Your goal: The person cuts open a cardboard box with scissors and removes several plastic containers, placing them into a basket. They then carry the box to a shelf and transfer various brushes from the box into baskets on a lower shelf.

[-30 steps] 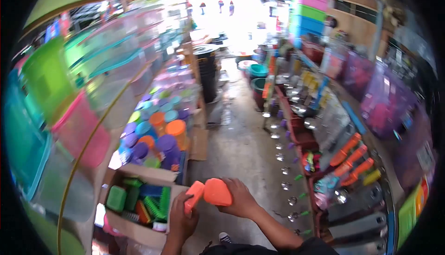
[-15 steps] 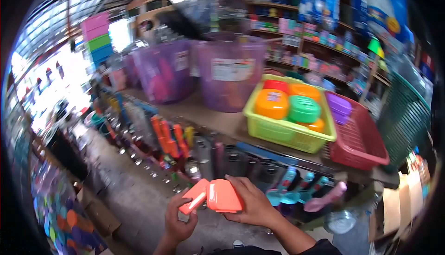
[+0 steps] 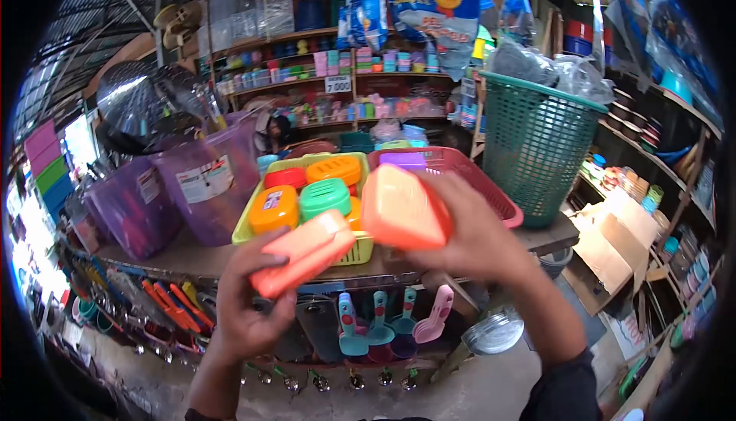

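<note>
My left hand grips a coral-orange plastic soap box by its end, thumb below and fingers above. In my right hand is another coral-orange soap box, tilted, its ribbed face partly visible. The two boxes are close but apart, held up in front of a yellow-green basket. Inside that basket lie several soap boxes: a green one, an orange one with a label, a red one and others partly hidden.
Beside the yellow basket sits a red basket with a purple box. A tall green basket stands to the right, purple tubs to the left. Scoops hang below the table edge. Stocked shelves line the back.
Both hands have risen, bringing the soap boxes up before the yellow basket and slightly farther apart. The view has turned right, so the baskets now appear farther left.
</note>
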The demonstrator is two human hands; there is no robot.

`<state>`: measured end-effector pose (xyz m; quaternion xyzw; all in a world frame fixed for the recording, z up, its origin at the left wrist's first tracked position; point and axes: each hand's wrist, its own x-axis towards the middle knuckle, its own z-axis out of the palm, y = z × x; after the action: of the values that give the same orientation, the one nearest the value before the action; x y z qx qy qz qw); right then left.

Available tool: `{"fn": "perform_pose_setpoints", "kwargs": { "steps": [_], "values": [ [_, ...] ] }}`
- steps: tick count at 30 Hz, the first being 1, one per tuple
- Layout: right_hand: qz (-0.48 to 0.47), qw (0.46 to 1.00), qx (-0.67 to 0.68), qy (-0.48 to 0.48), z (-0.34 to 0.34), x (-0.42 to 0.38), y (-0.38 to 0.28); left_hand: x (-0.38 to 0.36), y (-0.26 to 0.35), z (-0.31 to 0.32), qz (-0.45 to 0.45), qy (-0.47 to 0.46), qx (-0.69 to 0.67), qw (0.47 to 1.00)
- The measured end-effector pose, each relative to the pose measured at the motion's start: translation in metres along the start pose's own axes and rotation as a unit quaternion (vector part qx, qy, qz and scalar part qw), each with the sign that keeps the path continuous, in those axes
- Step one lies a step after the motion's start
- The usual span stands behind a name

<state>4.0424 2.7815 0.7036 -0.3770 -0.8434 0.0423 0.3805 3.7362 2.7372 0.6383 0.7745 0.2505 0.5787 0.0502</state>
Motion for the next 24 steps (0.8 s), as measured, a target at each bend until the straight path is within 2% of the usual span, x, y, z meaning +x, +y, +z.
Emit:
{"fn": "perform_pose_setpoints", "kwargs": {
  "steps": [1,2,4,6,9,11,12,14,16,18,19,24],
  "values": [
    [0.03,0.999,-0.03,0.005,-0.008,0.012,0.011,0.016,-0.006,0.001,0.007,-0.021,0.01,1.0],
    [-0.011,0.997,-0.074,0.02,-0.012,0.025,0.034,0.032,-0.012,0.003,0.014,-0.041,0.021,0.999],
    [0.077,0.99,-0.12,-0.014,-0.026,0.049,0.061,0.059,-0.022,0.018,-0.033,-0.057,-0.078,0.995],
    [0.114,0.969,-0.209,-0.063,-0.033,0.073,0.093,0.082,-0.034,0.03,-0.02,-0.088,-0.068,0.994],
    [0.109,0.954,-0.272,-0.063,-0.034,0.094,0.141,0.109,-0.05,0.043,-0.018,-0.127,-0.02,0.991],
    [0.163,0.929,-0.294,-0.154,-0.036,0.104,0.158,0.124,-0.058,0.052,-0.002,-0.136,0.004,0.991],
    [0.163,0.929,-0.295,-0.151,-0.036,0.11,0.166,0.13,-0.06,0.057,0.013,-0.143,0.029,0.989],
    [0.182,0.88,-0.366,-0.244,-0.033,0.121,0.184,0.141,-0.062,0.067,0.012,-0.137,0.032,0.99],
    [0.141,0.893,-0.367,-0.219,-0.031,0.123,0.192,0.148,-0.062,0.073,0.037,-0.143,0.072,0.986],
    [0.087,0.889,-0.307,-0.329,-0.025,0.132,0.197,0.151,-0.064,0.079,0.03,-0.131,0.068,0.989],
    [0.121,0.873,-0.292,-0.371,-0.017,0.137,0.201,0.153,-0.065,0.081,0.029,-0.135,0.068,0.988],
    [0.037,0.867,-0.331,-0.372,0.02,0.126,0.186,0.155,-0.076,0.084,0.029,-0.151,0.094,0.984]
  ]
}}
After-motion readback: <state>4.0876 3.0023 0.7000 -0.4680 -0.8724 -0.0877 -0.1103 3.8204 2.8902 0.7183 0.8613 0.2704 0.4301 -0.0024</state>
